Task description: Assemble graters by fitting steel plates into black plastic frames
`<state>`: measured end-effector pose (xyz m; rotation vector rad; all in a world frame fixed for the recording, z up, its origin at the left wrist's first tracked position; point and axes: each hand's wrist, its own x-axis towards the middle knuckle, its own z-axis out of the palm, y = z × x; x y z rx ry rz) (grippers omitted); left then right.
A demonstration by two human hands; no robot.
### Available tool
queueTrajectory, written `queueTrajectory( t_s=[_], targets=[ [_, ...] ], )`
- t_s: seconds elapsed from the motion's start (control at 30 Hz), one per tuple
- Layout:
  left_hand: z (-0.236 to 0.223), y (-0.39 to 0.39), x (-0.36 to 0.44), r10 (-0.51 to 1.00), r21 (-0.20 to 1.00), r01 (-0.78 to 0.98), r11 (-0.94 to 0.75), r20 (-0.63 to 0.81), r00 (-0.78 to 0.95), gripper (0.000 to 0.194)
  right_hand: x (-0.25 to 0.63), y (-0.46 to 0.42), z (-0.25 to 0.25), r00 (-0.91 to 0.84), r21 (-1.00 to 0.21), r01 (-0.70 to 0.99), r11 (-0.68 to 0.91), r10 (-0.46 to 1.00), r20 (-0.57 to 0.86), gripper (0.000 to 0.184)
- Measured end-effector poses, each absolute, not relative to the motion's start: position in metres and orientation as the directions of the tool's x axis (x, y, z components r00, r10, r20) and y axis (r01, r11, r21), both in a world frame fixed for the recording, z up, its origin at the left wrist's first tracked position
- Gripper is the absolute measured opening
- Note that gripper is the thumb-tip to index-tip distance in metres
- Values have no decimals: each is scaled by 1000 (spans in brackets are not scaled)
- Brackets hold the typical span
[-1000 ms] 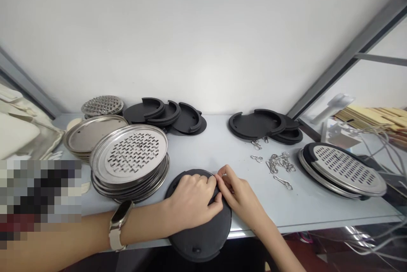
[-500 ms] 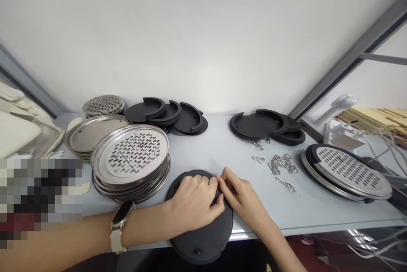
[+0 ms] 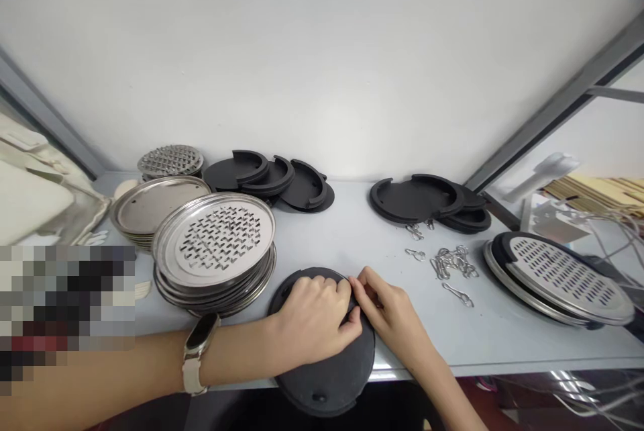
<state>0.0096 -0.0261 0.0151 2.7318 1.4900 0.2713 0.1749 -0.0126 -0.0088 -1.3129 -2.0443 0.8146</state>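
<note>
A black round plastic disc [image 3: 327, 377] lies partly over the table's front edge, with a small slot near its lower rim. My left hand [image 3: 319, 320] rests across its top, fingers curled down and closed on it. At the disc's upper right rim, my right hand [image 3: 385, 303] has thumb and fingers pinched together, touching the left fingertips. Whatever lies under the fingers is hidden. Left of the disc stands a stack of round metal grater plates [image 3: 224, 240], the top one tilted. Small wire clips [image 3: 453, 262] lie in a loose pile to the right.
Black rimmed discs [image 3: 306, 184] overlap along the wall, and more black discs [image 3: 417, 199] lie farther right. Plain metal plates [image 3: 161, 203] and a spiky metal grater [image 3: 171, 161] stand at left. At right rests a grater in a black holder [image 3: 563, 276], near loose cables.
The whole view has shifted slightly, so things appear a little farther right. Both hands keep nearly the same hold on the black disc.
</note>
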Motion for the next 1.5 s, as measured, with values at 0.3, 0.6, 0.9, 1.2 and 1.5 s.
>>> queueTrajectory(
  t_s=[0.3,0.6,0.9,1.2,1.5],
  targets=[
    [19,-28,10,844,123,835,-536,114,524,22,175,-12,-12,-365,-735,592,332,923,123,24],
    [19,-27,10,839,136,828,-544,124,530,22,176,-12,-15,-375,-700,609,372,913,159,30],
    [16,-29,10,831,125,823,-555,136,540,23,175,-13,-14,-373,-682,624,382,912,170,26],
    [13,-29,9,821,116,816,-566,170,545,24,175,-12,-15,-374,-691,614,382,911,172,28],
    [14,-29,9,825,119,819,-561,157,542,23,177,-14,-16,-357,-657,616,435,897,259,34]
  ],
)
